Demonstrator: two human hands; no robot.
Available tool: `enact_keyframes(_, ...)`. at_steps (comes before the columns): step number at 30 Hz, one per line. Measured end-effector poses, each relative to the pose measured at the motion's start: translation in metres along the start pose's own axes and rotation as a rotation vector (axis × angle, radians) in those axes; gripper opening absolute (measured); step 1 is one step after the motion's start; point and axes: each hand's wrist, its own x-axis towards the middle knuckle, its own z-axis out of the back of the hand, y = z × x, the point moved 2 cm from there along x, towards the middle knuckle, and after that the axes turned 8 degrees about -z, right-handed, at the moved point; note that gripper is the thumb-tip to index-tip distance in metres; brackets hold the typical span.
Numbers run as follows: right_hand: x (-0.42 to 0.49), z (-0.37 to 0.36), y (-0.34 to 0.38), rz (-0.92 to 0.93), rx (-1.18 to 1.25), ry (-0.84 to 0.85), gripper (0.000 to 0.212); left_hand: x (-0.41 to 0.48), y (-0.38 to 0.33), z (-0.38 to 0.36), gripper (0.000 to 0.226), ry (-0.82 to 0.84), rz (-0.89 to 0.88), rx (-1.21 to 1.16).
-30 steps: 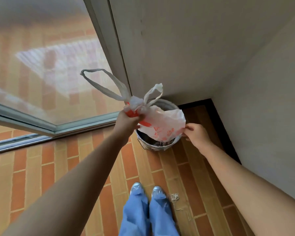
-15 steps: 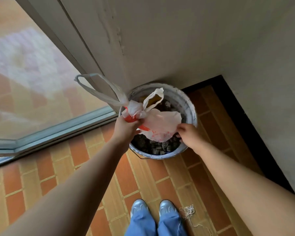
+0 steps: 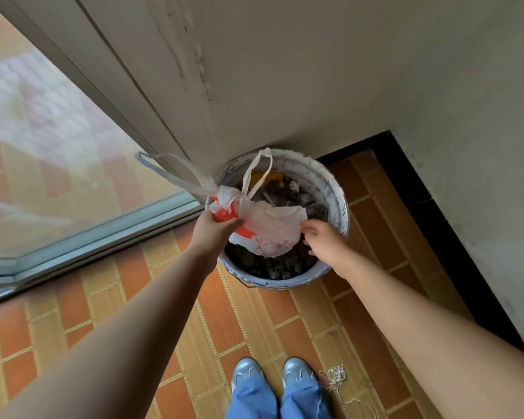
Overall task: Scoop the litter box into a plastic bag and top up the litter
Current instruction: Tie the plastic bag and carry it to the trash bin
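Observation:
A white plastic bag with red print (image 3: 268, 228) hangs over a round white bucket (image 3: 335, 189) standing in the corner of the floor. The bucket holds dark clumped waste and some scraps. My left hand (image 3: 211, 229) grips the bag's bunched neck, where its two long handles stick up and to the left. My right hand (image 3: 322, 240) pinches the bag's bottom corner at the right, over the bucket's rim. The bag lies roughly sideways between both hands.
The bucket sits against a grey wall (image 3: 285, 71) beside a sliding glass door with a metal track (image 3: 103, 234). A second wall (image 3: 481, 176) closes the right side. My two shoes (image 3: 273, 376) stand on the brick-pattern floor, with a tangle of white string (image 3: 335, 378) beside them.
The view has moved closer over the bucket, so more of its contents shows. Both hands still hold the bag, now lower and over the bucket's opening.

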Motion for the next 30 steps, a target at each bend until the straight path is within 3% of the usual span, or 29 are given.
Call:
enact_keyframes(4,-0.025,0.016,0.013,0.054,-0.034,-0.07,0.038,-0.016,-0.012,0.015,0.027,-0.047,0.054,0.078)
enact_keyframes(6,-0.044,0.027,0.023,0.107,-0.093,-0.123,0.036,-0.027,-0.022,0.021,0.039,-0.086,0.06,0.124)
enact_keyframes(10,-0.091,0.055,0.044,0.216,-0.195,-0.242,0.037,-0.06,-0.062,0.032,0.047,-0.128,-0.011,0.272)
enact_keyframes(19,-0.253,0.132,0.079,0.372,-0.486,-0.51,0.039,-0.167,-0.184,0.047,0.039,0.058,-0.411,0.871)
enact_keyframes(24,-0.345,0.163,0.064,0.338,-0.498,-0.569,0.039,-0.233,-0.235,0.037,0.04,0.156,-0.676,1.235)
enact_keyframes(30,-0.427,0.185,0.011,0.251,-0.44,-0.661,0.039,-0.292,-0.272,-0.004,0.041,0.243,-0.843,1.402)
